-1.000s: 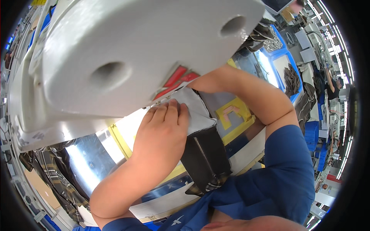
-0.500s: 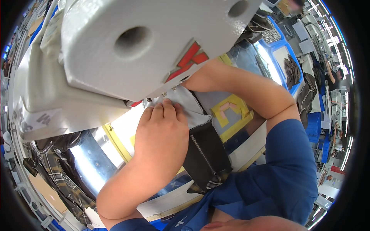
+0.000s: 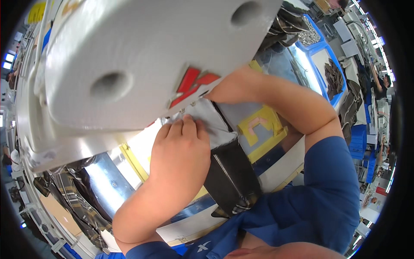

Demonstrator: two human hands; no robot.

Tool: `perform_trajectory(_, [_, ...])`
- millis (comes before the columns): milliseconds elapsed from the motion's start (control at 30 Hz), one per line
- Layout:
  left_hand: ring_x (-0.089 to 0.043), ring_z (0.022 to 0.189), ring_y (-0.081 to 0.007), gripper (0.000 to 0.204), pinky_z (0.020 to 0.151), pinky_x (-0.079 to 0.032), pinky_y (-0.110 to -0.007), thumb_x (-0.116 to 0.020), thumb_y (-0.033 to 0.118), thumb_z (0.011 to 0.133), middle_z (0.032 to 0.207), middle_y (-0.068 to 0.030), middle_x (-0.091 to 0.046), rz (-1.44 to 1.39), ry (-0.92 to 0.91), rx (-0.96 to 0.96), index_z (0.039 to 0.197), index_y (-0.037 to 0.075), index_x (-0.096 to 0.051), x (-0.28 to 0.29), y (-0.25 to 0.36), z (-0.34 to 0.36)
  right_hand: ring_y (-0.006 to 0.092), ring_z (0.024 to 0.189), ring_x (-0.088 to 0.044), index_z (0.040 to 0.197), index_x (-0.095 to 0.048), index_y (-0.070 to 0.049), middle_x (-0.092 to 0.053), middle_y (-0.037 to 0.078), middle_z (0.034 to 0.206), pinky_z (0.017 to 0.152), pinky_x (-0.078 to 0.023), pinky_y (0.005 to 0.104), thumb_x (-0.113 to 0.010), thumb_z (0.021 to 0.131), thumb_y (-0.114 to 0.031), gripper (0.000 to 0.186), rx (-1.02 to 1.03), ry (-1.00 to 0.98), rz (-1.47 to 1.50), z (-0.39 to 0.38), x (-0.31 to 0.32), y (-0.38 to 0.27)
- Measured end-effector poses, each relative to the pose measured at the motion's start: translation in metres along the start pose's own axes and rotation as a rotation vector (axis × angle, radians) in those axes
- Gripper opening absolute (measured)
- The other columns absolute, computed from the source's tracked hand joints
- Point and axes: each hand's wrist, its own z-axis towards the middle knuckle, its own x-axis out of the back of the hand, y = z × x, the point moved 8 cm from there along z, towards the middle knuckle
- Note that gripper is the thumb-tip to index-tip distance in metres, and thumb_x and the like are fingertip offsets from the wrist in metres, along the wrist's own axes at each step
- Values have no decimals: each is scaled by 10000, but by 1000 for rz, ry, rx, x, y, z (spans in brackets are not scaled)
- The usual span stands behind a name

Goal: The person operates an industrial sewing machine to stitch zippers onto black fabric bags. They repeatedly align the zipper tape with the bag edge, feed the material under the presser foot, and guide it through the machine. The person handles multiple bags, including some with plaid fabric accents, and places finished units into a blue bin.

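My left hand lies on a silvery-grey fabric piece, its fingers stretched out side by side, close under the edge of a white sewing machine head. Joined to that fabric is a black panel with a zipper along it, which hangs toward my body and ends in a plaid corner. My right hand reaches round to the far side of the same fabric. Its fingers are hidden behind the machine head, as is most of the needle area.
Yellow tape marks the work surface right of the fabric. Dark plaid pieces are heaped at the left. A blue tray with a chain and dark cloth bits stands at the far right, near a dark zippered pile.
The view has shifted, so the machine head appears further left and covers more of the left side. Both hands keep nearly the same place on the fabric.
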Motion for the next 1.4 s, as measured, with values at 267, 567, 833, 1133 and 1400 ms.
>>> perform_trajectory(267, [-685,1101,-322,645,1009,-520,-418,-870,234,699,1248,-195,-667,-29,-83,11,1255,-31,-677,-3,1,2,443,877,-718,830,-757,-8,-728,237,851,797,-580,522,-637,790,-193,224,23,-38,21,5,-22,22])
perform_trajectory(567, [-704,1033,-314,632,945,-537,-420,-875,298,703,1166,-168,-670,-59,-200,41,1221,-13,-690,1,-2,-5,445,878,-728,846,-781,-29,-735,235,843,792,-594,522,-661,779,-198,218,-135,-131,55,9,-26,13])
perform_trajectory(833, [-697,1060,-344,619,958,-532,-438,-857,264,712,1224,-179,-670,-93,-97,-25,1246,1,-688,6,-4,0,454,868,-738,827,-757,38,-732,264,842,784,-599,536,-651,787,-186,251,-216,-259,-34,11,-2,5])
perform_trajectory(1133, [-668,1143,-363,562,1002,-516,-465,-838,257,766,1269,-192,-670,-233,-1,-64,1246,5,-692,10,2,6,449,794,-712,781,-749,-2,-720,232,801,714,-573,536,-642,763,-187,214,-127,-222,-43,11,-4,24])
perform_trajectory(1400, [-664,1159,-371,548,1014,-511,-470,-840,293,815,1271,-203,-670,-217,13,-52,1255,3,-689,4,5,5,440,860,-743,842,-779,-10,-746,246,848,758,-596,533,-651,739,-182,238,-212,-209,-31,3,2,22])
